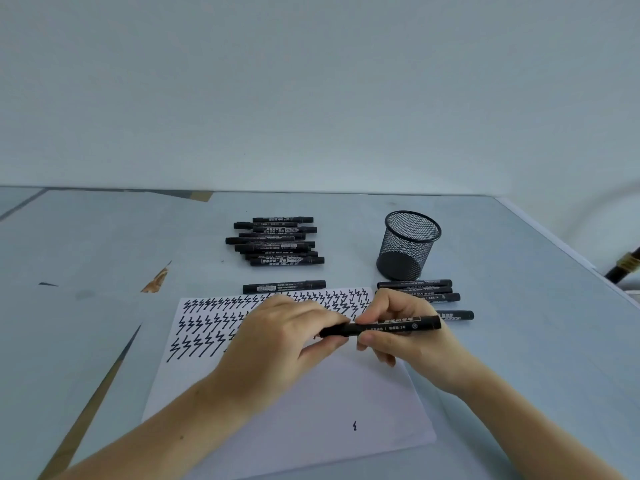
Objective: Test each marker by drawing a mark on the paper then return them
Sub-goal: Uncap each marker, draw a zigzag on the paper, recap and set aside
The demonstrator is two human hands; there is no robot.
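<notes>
Pale table [485,358] against a plain wall [311,81]. White paper [311,410], zigzag rows across its top. Both forearms reach in over it. Left hand [280,336] and right hand [405,327] each pinch one black marker [398,325], held level above the paper. Marker pile [275,241], mesh cup [408,244] behind.

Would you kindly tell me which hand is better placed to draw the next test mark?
The right hand: it grips the marker by its barrel above the paper, while the left hand only pinches the cap end.
</notes>
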